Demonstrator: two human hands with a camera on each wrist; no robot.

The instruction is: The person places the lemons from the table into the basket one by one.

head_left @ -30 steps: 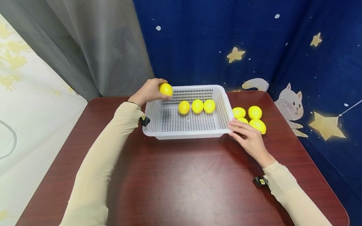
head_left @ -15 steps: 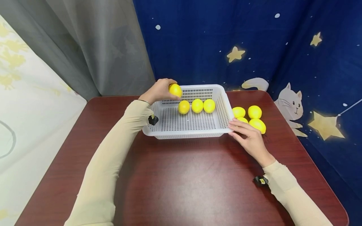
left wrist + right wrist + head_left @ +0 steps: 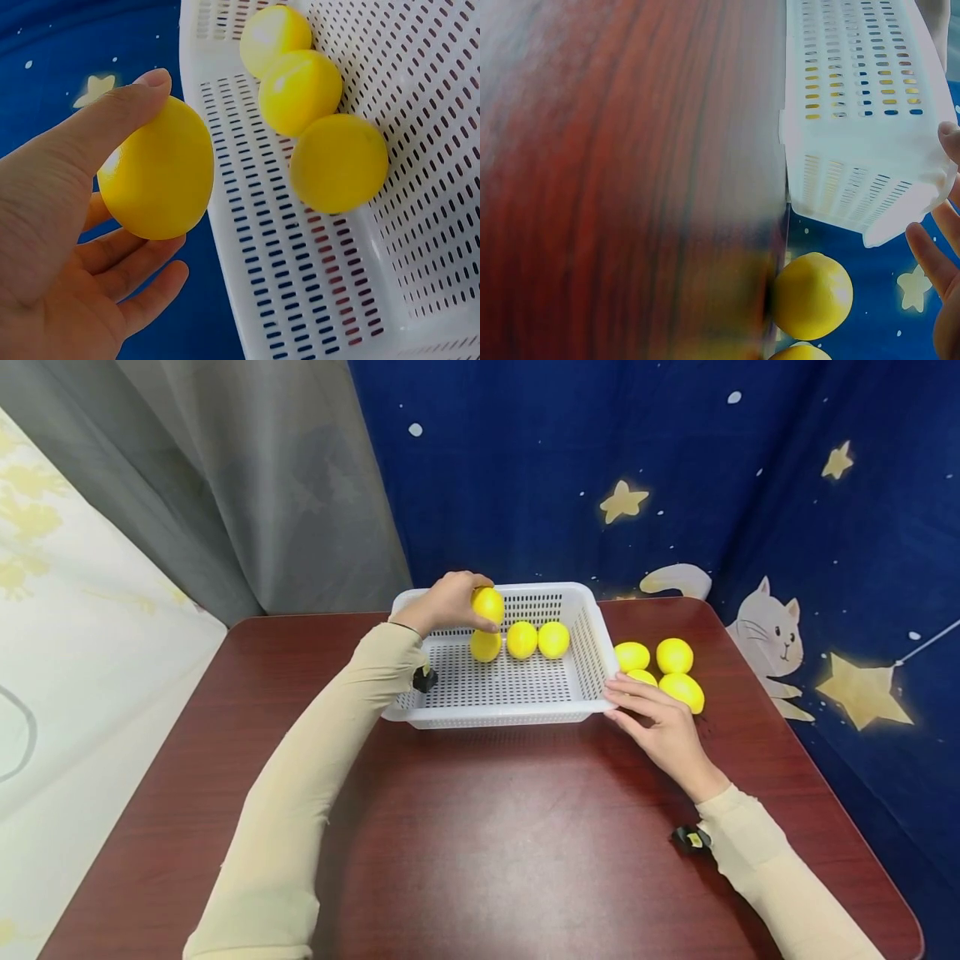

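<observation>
My left hand (image 3: 448, 602) grips a yellow lemon (image 3: 161, 176) between thumb and fingers, up at the level of the back rim of a white plastic basket (image 3: 498, 718). Inside the basket are three more lemons (image 3: 522, 641) in a row along its back side. The held lemon overlaps the leftmost of them in the head view. With thumb and fingers on either side of the rim, my right hand (image 3: 663, 727) holds the basket's near right corner. In the right wrist view only the fingertips (image 3: 926, 251) and part of that hand show.
Several lemons (image 3: 675, 657) lie in a group on the table right of the basket, close to my right hand, which partly hides one. The dark red table (image 3: 517, 835) ends at a curtain (image 3: 510, 468) behind the basket.
My left hand has moved right with the lemon, from the basket's back left corner to above the leftmost lemon inside. My right hand has stayed at the basket's corner.
</observation>
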